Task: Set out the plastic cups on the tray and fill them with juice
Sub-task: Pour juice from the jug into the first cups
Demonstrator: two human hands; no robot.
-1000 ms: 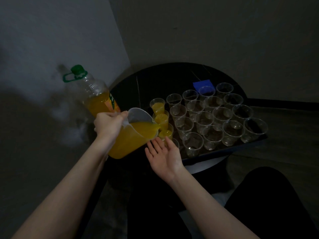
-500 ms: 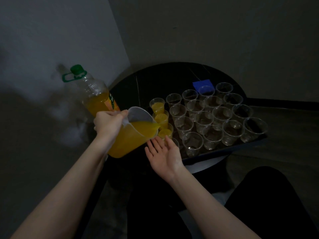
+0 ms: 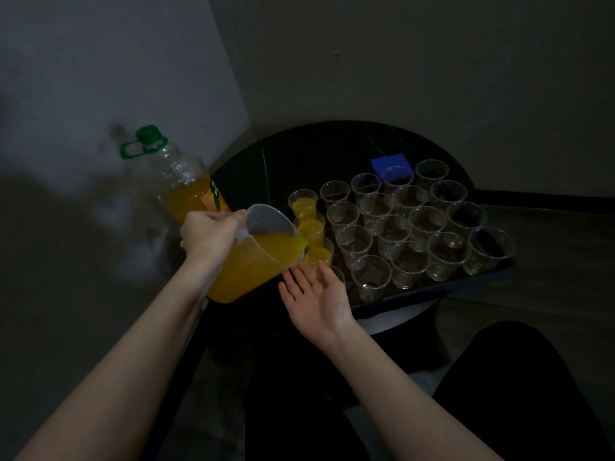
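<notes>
My left hand (image 3: 208, 235) grips the handle of a clear plastic jug (image 3: 253, 257) of orange juice, tilted right with its spout over the third cup (image 3: 318, 254) of the leftmost column. Orange juice also fills the two cups (image 3: 303, 205) behind it. A fourth cup sits half hidden behind my right hand (image 3: 316, 301), which lies palm up with straight fingers under the jug's spout. Several clear empty cups (image 3: 409, 227) stand in rows on the dark tray (image 3: 432, 291).
A large juice bottle (image 3: 181, 184) with a green cap stands at the table's left edge, behind the jug. A blue square (image 3: 387, 161) lies behind the cups on the round black table (image 3: 299, 154). Walls meet in a corner behind. My dark-clothed legs are below.
The jug has tipped slightly further and juice has risen in the third cup. My right hand stays under the spout.
</notes>
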